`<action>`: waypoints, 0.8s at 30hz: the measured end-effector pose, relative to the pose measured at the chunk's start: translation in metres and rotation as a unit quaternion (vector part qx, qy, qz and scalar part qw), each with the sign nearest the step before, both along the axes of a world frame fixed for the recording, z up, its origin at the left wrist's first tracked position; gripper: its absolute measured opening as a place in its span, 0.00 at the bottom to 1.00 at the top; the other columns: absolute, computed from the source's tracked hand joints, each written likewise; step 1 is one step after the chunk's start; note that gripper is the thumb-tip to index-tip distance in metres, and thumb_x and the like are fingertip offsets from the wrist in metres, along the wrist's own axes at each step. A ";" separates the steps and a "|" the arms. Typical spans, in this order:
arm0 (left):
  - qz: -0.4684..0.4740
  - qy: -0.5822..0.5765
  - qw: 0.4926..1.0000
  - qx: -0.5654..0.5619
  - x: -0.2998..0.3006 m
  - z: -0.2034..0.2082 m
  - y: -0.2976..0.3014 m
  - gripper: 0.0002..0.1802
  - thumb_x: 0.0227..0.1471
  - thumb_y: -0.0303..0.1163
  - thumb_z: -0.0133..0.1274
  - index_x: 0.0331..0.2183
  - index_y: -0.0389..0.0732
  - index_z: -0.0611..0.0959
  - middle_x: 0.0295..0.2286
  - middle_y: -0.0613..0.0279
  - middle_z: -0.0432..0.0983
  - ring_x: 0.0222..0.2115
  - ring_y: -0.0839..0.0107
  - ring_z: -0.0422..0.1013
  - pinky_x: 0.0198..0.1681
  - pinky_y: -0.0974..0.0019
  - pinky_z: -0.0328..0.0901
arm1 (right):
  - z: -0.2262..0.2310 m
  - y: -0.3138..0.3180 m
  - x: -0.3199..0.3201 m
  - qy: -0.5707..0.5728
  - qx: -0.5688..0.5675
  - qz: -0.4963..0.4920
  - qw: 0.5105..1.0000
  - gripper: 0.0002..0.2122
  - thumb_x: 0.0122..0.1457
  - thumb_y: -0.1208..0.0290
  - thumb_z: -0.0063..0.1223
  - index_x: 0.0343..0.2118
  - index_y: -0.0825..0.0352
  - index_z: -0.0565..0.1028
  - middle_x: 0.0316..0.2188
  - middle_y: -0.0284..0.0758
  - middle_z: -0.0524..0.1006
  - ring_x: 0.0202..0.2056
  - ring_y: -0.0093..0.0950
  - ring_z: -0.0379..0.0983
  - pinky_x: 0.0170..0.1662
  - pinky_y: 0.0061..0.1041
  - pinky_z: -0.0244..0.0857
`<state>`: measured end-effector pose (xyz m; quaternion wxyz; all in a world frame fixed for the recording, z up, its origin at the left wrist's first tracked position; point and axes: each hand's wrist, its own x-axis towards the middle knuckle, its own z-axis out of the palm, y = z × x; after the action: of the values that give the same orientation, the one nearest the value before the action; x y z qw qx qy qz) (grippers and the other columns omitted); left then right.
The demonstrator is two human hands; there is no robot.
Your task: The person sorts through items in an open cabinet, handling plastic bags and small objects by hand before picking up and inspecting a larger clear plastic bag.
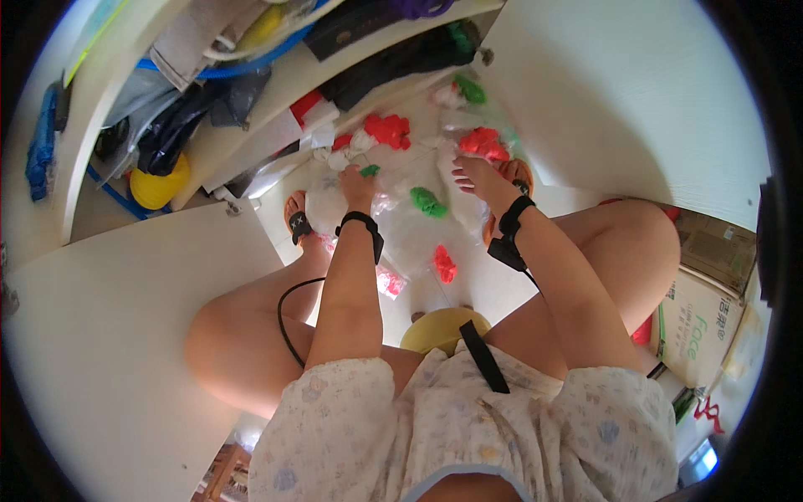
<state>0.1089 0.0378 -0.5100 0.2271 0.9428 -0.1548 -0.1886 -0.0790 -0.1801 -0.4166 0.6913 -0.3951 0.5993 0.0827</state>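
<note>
My left hand (357,186) is over the floor with its fingers closed at a small crumpled green plastic bag (369,171). To the right, my right hand (477,177) is stretched out with its fingers apart, just below a bunched red plastic bag (484,144), and holds nothing that I can see. Between the hands lies another knotted green bag (428,202), with a small red bag (445,263) nearer to me. Beyond my left hand a larger red bundle (387,131) rests beside whitish bags. Translucent plastic (406,243) spreads beneath them.
An open cabinet with shelves (276,117) holds dark bags, a yellow round object (161,181) and a blue hose. White doors stand at the left (125,335) and right (627,92). Cardboard boxes (703,322) are stacked at the right. A yellow stool (439,329) is under me.
</note>
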 end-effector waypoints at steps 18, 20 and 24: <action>0.039 -0.068 0.992 -0.103 -0.064 0.002 -0.004 0.22 0.49 0.33 0.52 0.41 0.28 0.67 0.34 0.40 0.70 0.39 0.45 0.68 0.44 0.55 0.63 | -0.136 0.062 -0.105 0.026 -0.085 0.381 0.920 0.10 0.46 0.62 0.59 0.22 0.61 0.71 0.15 0.26 0.63 0.17 0.23 0.61 0.18 0.28 0.58; 0.043 -0.114 0.992 0.027 -0.082 0.001 -0.003 0.18 0.50 0.32 0.49 0.39 0.28 0.67 0.34 0.43 0.70 0.38 0.47 0.68 0.45 0.57 0.64 | -0.135 0.065 -0.112 0.034 -0.084 0.358 0.929 0.11 0.46 0.61 0.61 0.24 0.60 0.71 0.18 0.27 0.66 0.20 0.23 0.64 0.21 0.29 0.60; -0.013 -0.044 0.959 0.281 -0.116 0.006 -0.012 0.17 0.49 0.31 0.48 0.39 0.30 0.68 0.39 0.49 0.68 0.39 0.57 0.69 0.45 0.64 0.65 | -0.119 0.073 -0.115 0.099 -0.032 0.310 0.945 0.12 0.46 0.61 0.61 0.27 0.59 0.72 0.20 0.28 0.68 0.23 0.23 0.65 0.23 0.30 0.61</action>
<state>-0.0075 0.0261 -0.5041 -0.0566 0.9739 -0.1180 -0.1854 -0.1944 -0.1069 -0.5353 0.5553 -0.5735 0.5148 0.3125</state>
